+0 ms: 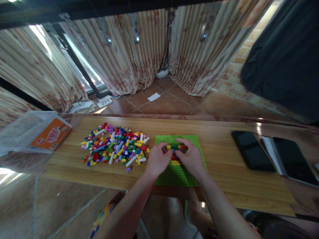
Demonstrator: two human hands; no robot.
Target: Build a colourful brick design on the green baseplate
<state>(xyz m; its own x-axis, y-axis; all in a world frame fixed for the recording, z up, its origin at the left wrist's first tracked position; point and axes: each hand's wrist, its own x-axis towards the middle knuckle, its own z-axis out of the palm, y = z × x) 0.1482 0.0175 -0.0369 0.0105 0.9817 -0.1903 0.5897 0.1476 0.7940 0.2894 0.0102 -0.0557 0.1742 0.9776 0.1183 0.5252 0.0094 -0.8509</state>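
A green studded baseplate (179, 177) lies on the wooden board, with a small structure of toy bricks (175, 163) in yellow, red, green and blue near its middle. My left hand (159, 160) grips the structure from the left, its thumb on the bricks and its index finger curled at the far side. From the right, my right hand (191, 157) closes on the same bricks with thumb and fingers. Both thumbs nearly meet over the middle, and my fingers partly hide the bricks there. Left of the baseplate spreads a pile of loose toy bricks (117, 146) in many colours.
A clear plastic box (47, 129) with an orange label stands at the far left. Two dark phone- or tablet-like devices (253, 151) lie to the right. The wooden board (219, 186) has a front edge close to my forearms. Part of another person's head (279, 227) shows at lower right.
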